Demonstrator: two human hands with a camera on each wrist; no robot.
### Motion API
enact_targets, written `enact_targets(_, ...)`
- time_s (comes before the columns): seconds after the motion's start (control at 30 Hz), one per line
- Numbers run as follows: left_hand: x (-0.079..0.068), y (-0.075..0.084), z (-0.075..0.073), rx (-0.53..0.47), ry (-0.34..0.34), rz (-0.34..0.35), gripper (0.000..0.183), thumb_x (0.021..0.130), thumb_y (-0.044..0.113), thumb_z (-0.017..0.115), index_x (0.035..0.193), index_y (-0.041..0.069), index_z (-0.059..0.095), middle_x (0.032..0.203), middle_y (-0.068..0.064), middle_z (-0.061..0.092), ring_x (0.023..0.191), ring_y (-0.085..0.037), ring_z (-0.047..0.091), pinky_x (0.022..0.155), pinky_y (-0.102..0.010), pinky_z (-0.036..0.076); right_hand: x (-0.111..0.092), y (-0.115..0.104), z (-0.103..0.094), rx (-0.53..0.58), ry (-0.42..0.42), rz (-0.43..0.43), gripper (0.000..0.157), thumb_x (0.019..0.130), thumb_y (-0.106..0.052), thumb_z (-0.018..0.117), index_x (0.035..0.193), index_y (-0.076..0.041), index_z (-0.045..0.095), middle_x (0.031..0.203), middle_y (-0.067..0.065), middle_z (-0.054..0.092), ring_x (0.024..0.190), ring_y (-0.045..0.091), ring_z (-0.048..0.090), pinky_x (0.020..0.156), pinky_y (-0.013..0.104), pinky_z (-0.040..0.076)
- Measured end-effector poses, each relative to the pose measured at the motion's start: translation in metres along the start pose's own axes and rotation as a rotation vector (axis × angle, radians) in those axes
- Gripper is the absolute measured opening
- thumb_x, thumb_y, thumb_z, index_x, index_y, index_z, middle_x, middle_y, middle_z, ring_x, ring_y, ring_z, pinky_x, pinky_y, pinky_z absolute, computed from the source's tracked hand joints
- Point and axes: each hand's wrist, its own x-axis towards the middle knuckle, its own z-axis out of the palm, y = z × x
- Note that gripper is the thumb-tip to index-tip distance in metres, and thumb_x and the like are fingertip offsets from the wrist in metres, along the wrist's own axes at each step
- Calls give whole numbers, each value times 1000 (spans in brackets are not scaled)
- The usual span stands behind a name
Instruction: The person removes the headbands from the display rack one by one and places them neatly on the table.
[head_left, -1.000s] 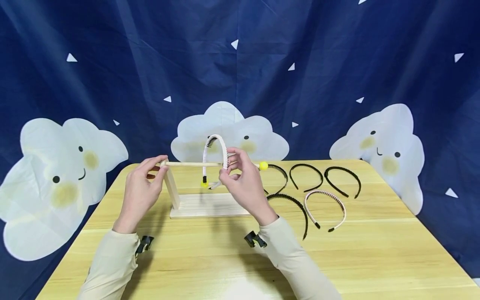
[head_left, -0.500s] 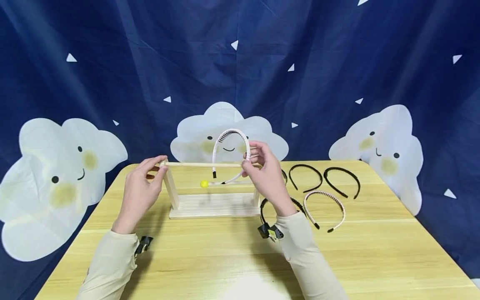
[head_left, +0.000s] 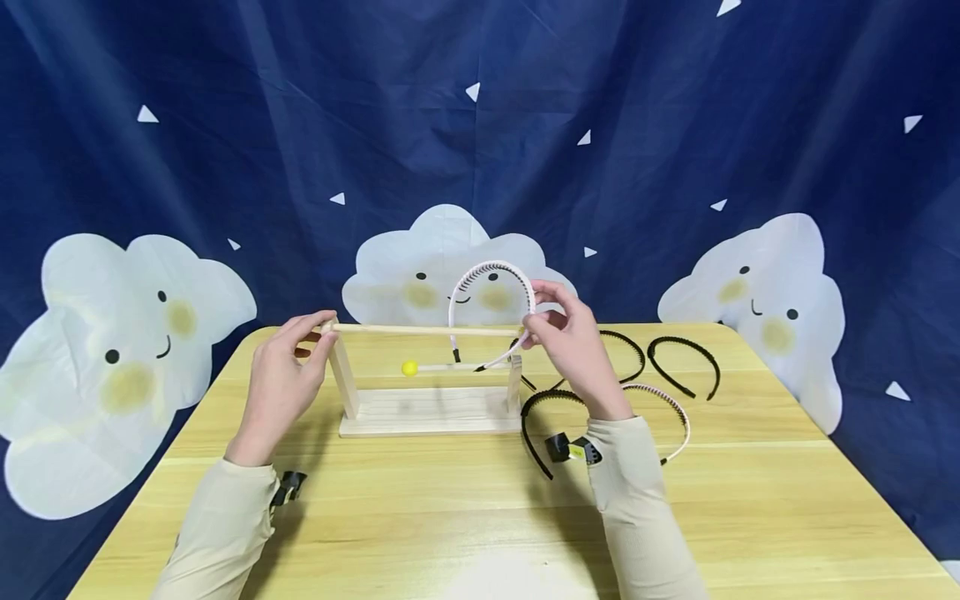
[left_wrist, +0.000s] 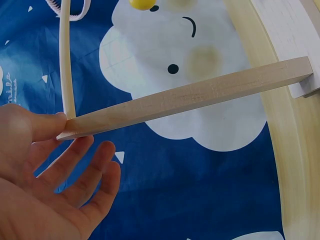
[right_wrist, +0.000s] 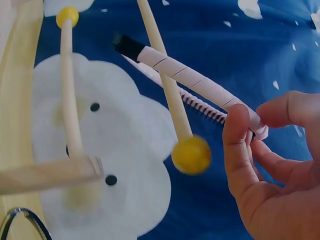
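Observation:
My left hand (head_left: 285, 383) pinches the top of the left post (head_left: 344, 375) of a pale wooden stand between thumb and fingers. From this post an upper rod (head_left: 420, 331) runs right, tipped with a yellow ball (right_wrist: 191, 155) that my right hand hides in the head view. My right hand (head_left: 576, 354) pinches one side of a pale pink toothed headband (right_wrist: 195, 82). The headband's arch stands above the rod, its sides passing on either side of it near the ball. A lower rod (head_left: 450, 367) extends left from the right post, ending in another yellow ball (head_left: 408, 367).
The stand's base (head_left: 435, 410) rests on the wooden table (head_left: 405, 517). Right of it lie several black headbands (head_left: 684, 342) and another pale pink headband (head_left: 681, 410), partly behind my right arm. A blue curtain (head_left: 637, 100) with clouds hangs behind the table.
My right hand has carried the pale pink headband rightward along the upper rod, from its middle to near its ball end. The left hand keeps its hold on the post.

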Motion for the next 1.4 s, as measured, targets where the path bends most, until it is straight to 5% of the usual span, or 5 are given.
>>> enact_targets(0.97, 1, 1, -1, -1, -10, -3, 29, 102, 16, 65, 129, 6, 70, 124, -15, 70, 99, -31, 69, 77, -18, 46, 6, 11, -58, 44, 250, 90, 32, 94, 5, 57, 126, 7, 57, 105, 4, 62, 72, 9, 59, 62, 18, 54)
enact_targets(1.27, 2, 0, 0, 2, -22, -14, 29, 102, 16, 64, 129, 6, 70, 124, -15, 70, 98, -32, 69, 80, -43, 54, 2, 13, -83, 83, 319, 110, 27, 99, 0, 61, 125, 5, 62, 98, -4, 68, 81, 9, 61, 66, 15, 53)
enact_targets(1.4, 2, 1, -1, 1, -24, -19, 29, 102, 16, 64, 129, 6, 69, 124, -15, 70, 98, -32, 69, 80, -43, 53, -1, 15, -98, 133, 349, 117, 23, 100, -2, 61, 123, 0, 63, 96, -6, 70, 85, 9, 60, 66, 14, 52)
